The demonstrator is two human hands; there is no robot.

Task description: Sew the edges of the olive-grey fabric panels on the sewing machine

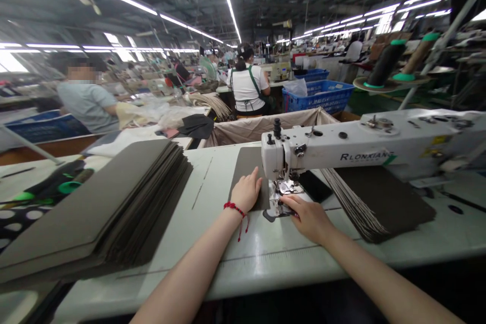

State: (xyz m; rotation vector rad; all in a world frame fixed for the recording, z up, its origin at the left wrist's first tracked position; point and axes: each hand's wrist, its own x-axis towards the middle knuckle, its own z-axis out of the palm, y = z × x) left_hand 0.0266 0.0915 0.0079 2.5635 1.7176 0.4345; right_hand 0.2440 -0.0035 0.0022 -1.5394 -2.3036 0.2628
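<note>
My left hand (246, 191) lies flat on a dark grey fabric panel (246, 172) beside the needle area of a white industrial sewing machine (341, 149). A red string bracelet circles that wrist. My right hand (307, 217) curls at the panel's near edge, its fingertips at the metal presser foot (288, 187). Whether those fingers pinch the panel is hidden. A tall stack of dark panels (114, 202) sits to my left on the white table (212, 182). Another fanned stack (379, 202) lies right of the machine, next to a black phone-like slab (314, 186).
Thread spools (387, 63) stand on a holder at upper right. Behind the table are a cloth-lined bin (261, 126) and blue plastic crates (319, 96). Co-workers in a white top (246, 88) and a grey top (87, 104) sit nearby. Polka-dot cloth (18, 217) lies at far left.
</note>
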